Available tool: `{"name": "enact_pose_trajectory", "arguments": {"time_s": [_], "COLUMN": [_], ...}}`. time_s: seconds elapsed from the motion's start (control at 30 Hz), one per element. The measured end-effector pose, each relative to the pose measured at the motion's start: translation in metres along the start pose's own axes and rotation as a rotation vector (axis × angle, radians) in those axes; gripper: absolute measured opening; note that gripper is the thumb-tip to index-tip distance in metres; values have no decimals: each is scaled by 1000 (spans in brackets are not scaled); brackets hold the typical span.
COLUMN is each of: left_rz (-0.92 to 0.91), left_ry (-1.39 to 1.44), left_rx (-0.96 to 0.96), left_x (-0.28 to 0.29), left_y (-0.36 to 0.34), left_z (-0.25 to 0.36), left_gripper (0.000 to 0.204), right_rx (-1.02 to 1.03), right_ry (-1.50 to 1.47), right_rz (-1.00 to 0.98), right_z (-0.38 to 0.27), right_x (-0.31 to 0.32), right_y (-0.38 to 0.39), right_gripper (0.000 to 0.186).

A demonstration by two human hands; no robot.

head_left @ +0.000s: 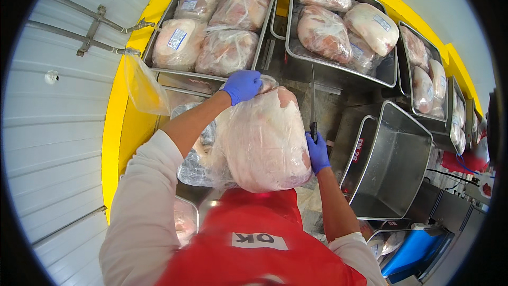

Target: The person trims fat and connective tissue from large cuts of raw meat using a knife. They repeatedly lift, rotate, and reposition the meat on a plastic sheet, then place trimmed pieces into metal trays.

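Note:
A large pale piece of meat in clear plastic lies in front of me, overlapping another wrapped bundle on the left. My left hand, in a blue glove, has its fingers closed on the plastic bag at the meat's upper left. At the right side of the piece, my right hand, also gloved, is closed around the black handle of a long knife, whose blade points upward beside the meat. Part of that hand's grip is hidden.
Steel tubs of bagged meat stand along the yellow ledge at back and right. An empty steel bin is at right. A clear bag hangs by the wall pipes at left. Someone in red is partly visible at far right.

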State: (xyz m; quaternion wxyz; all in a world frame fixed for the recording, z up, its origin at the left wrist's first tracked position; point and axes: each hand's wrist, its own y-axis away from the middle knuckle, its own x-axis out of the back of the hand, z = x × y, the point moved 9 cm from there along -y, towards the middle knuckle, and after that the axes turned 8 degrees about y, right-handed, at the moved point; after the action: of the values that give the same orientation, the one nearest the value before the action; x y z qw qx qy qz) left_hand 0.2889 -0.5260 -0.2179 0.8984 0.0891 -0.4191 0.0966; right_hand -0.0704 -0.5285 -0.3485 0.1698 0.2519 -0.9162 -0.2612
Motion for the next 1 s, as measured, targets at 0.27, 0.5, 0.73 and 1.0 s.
{"name": "enact_pose_trajectory", "arguments": {"time_s": [0.27, 0.5, 0.73, 1.0], "left_rz": [410, 647, 675, 43], "left_ry": [65, 115, 183, 896], "left_rx": [278, 378, 338, 570], "left_x": [11, 32, 37, 13], "left_y": [46, 106, 132, 82], "left_z": [-56, -80, -113, -93], "left_gripper": [23, 23, 25, 35], "right_rx": [46, -57, 128, 170], "right_ry": [-3, -240, 86, 39], "right_rz": [-3, 38, 25, 230], "right_z": [-11, 21, -19, -15], "right_x": [8, 22, 11, 30], "right_y": [7, 3, -6, 28], "right_gripper": [23, 19, 24, 21]}}
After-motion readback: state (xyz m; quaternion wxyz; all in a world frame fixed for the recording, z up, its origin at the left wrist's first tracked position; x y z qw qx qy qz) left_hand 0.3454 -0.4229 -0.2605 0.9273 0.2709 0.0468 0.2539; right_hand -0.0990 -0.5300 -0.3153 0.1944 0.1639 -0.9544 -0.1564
